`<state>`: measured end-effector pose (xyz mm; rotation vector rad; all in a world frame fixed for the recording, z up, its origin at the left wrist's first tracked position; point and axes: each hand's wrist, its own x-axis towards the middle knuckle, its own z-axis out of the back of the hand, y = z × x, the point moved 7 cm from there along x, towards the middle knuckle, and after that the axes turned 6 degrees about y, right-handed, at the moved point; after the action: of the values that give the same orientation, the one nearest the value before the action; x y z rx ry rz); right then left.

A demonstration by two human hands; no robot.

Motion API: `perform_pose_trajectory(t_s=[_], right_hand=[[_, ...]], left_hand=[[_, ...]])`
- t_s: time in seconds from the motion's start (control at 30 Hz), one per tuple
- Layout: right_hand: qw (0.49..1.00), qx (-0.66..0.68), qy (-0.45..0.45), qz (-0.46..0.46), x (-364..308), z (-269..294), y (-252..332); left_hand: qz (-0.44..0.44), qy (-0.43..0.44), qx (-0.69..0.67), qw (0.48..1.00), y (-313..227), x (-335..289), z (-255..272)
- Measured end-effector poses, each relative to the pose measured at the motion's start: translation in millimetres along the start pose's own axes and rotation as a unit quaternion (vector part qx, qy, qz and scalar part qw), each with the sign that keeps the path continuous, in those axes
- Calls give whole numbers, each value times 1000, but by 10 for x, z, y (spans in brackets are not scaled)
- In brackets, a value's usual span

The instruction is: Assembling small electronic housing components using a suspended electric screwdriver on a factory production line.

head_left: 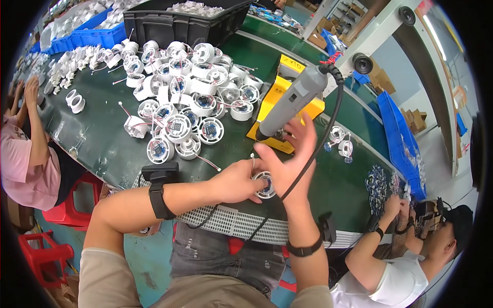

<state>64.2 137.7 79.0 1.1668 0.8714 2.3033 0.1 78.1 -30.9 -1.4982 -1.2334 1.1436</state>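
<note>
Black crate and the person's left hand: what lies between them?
A pile of white round parts, then a stretch of green tabletop nearer the hand, lies between the black crate and left hand in the head view.

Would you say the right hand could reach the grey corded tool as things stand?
Probably yes: the right hand is open close to the lower end of the grey corded tool, and nothing seems to stand between them, though the black cable crosses the hand.
</note>
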Motion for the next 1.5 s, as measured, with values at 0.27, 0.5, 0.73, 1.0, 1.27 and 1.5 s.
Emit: perform_pose_trajectory(t_s=[0.27,0.5,0.73,1.0,1.27,1.5], right_hand=[[933,299,-183,86,440,173,-69],[949,224,-219,40,673,196,-192],[954,208,-210,44,696,152,-257],[959,235,-156,18,537,133,-194],[930,344,-124,-33,-110,100,-23],[915,388,-107,-26,-162,34,8]], left_hand=[[30,-58,38,997,-48,-15,74],[69,-68,70,993,-113,-77,122],[70,-70,59,993,-112,-81,108],[63,-81,27,994,-46,-44,103],[60,-93,42,993,-84,-45,120],[57,-91,56,993,-84,-43,122]])
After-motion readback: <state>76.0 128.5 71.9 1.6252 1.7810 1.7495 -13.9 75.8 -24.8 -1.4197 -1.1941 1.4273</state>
